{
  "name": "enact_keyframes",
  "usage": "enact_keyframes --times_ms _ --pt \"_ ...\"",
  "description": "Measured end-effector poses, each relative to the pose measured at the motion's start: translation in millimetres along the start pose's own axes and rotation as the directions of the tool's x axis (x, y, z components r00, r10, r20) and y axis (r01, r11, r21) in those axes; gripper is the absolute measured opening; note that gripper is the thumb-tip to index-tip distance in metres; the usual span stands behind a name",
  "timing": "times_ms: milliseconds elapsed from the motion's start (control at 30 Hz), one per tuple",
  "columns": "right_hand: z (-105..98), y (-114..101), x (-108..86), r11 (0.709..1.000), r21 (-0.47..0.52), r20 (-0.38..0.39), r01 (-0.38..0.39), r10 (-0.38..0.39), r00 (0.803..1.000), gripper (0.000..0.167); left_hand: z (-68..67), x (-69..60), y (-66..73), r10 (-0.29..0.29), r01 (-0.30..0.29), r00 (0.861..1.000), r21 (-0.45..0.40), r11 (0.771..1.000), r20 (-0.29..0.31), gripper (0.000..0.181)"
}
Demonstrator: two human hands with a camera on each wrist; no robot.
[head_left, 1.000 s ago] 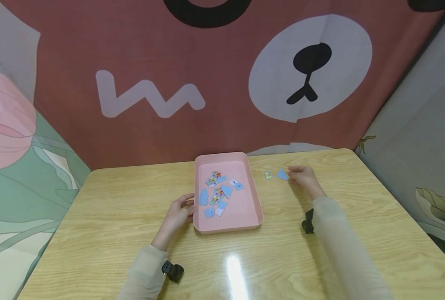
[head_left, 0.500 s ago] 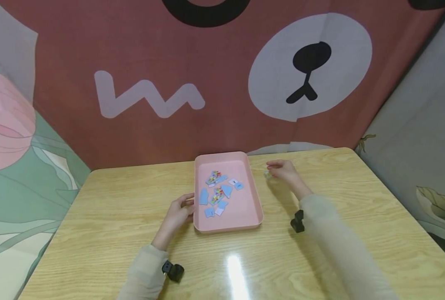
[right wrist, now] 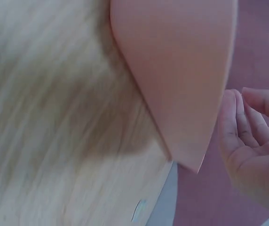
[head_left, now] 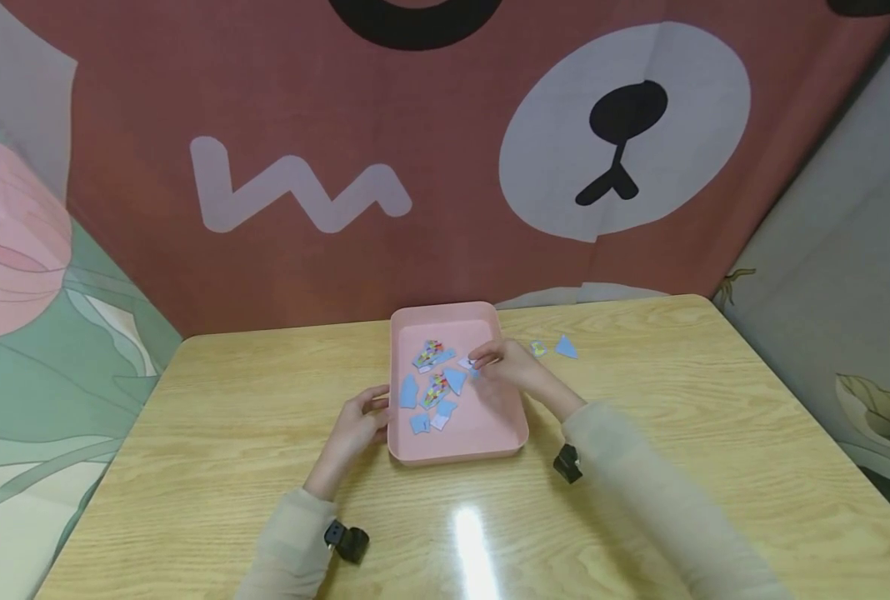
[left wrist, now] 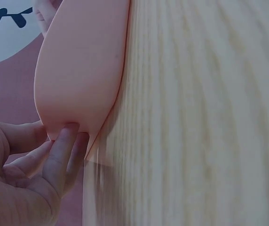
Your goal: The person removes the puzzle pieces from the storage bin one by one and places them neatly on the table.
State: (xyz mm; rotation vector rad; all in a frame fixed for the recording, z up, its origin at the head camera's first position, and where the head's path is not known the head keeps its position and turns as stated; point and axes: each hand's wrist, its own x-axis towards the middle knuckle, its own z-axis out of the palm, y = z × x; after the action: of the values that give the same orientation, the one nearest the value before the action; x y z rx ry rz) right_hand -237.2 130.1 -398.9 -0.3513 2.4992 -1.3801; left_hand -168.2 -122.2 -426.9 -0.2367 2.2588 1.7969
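Observation:
Several flat puzzle pieces lie in the pink tray (head_left: 493, 433), some light blue like the upright piece (head_left: 409, 392), others with a bright multicoloured pattern such as this piece (head_left: 436, 390). My right hand (head_left: 507, 365) is over the tray's right side, fingertips just above a white-and-blue piece (head_left: 466, 363) that it partly covers. In the right wrist view its fingers are bent, with nothing visible between thumb and fingers. Against the tray's left outer wall (left wrist: 83, 70) rest the extended fingers of my left hand (head_left: 358, 421), its thumb close to the rim.
On the wooden table (head_left: 250, 400), right of the tray, lie a blue triangular piece (head_left: 566, 347) and a small yellow-green piece (head_left: 538, 348). A curtain (head_left: 302, 275) with a bear print hangs directly behind the table's back edge.
My right hand has moved left from beside the blue triangular piece, past the small yellow-green one, to above the tray. Both pieces stay on the table. My left hand stays at the tray.

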Motion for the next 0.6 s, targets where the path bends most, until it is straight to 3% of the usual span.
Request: enact_keyframes --times_ms 267,600 --pt "24 -4 -4.5 0.989 -0.088 0.081 0.120 -0.112 0.990 0.031 1.0 -0.6 1.7 0.011 -0.011 1.000 0.003 1.000 0.000 0.045" --pt "45 -1 -7.0 0.991 -0.120 0.088 0.060 -0.049 0.995 0.030 0.6 0.4 -0.6 0.011 -0.011 1.000 -0.002 1.000 -0.005 0.045"
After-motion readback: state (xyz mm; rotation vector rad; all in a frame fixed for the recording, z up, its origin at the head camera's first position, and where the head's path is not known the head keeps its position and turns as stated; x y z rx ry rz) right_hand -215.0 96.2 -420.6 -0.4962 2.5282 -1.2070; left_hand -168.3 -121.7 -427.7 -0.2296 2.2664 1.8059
